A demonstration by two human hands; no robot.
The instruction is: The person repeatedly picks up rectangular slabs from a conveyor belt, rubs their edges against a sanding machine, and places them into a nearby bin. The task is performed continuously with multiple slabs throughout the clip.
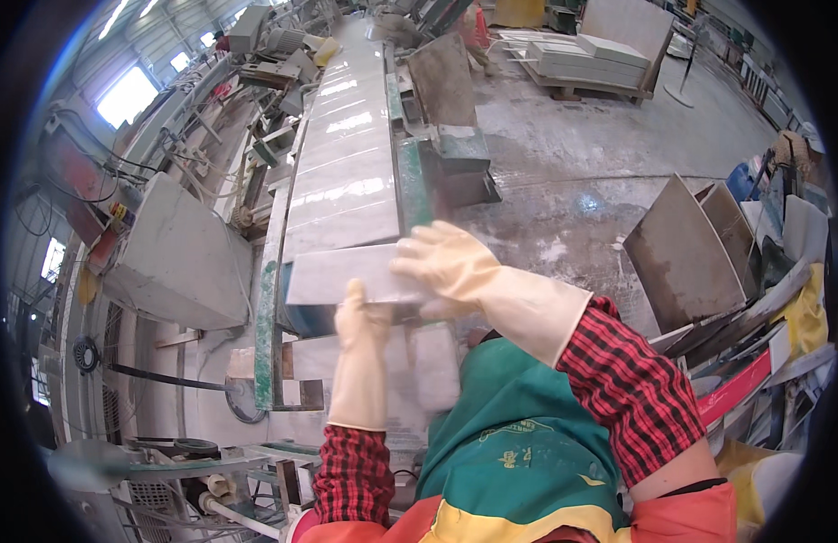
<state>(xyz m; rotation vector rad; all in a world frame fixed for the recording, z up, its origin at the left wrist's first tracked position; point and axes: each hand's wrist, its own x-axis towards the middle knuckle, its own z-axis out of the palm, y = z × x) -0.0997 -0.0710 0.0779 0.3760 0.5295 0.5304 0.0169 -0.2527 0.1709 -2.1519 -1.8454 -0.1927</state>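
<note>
A white rectangular stone tile [333, 277] lies crosswise at the near end of the conveyor. My left hand [360, 317], in a cream rubber glove, grips its near edge with the thumb on top; the other fingers are hidden under it. Round the tile's right end is my gloved right hand [451, 264], fingers over the top and slightly blurred. Beyond it, a row of wet, shiny white stone tiles [342, 172] runs up the conveyor away from me. Just below the held tile, more pale tiles [419, 362] are stacked close to my apron.
Green rails [414, 185] edge the conveyor. A big pale box-shaped housing [184, 258] stands to the left. Brown boards [686, 253] lean at the right, beside a red beam [736, 385]. A pallet of white slabs [582, 59] sits on the wet floor at the back.
</note>
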